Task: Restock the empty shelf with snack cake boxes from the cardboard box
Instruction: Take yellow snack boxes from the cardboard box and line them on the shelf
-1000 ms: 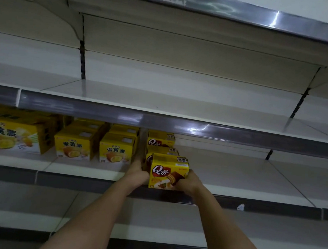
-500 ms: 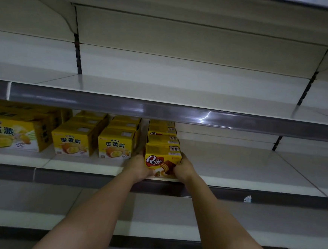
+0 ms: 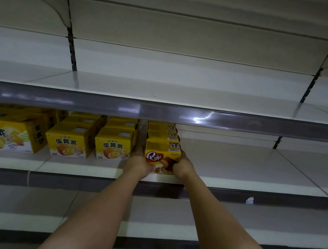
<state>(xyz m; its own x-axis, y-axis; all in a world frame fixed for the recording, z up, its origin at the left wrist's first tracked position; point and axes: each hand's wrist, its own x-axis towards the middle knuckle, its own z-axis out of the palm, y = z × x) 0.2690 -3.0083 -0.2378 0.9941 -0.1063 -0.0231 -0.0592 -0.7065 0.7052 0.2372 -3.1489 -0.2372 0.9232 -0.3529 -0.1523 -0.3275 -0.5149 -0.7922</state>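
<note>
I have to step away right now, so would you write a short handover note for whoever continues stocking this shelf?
Left hand and right hand grip the front Q snack cake box from either side, at the front edge of the middle shelf.
Done: a single row of the same boxes runs behind it; the egg-yolk pie boxes stand to the left.
Left: let go of this box, then fill the bare shelf space to its right. The cardboard supply box is out of view.

Snack cake box [image 3: 162, 156] on the shelf [image 3: 253, 170]
Yellow, upright, red logo facing out, fronting a row of matching boxes [image 3: 163, 131].
</note>
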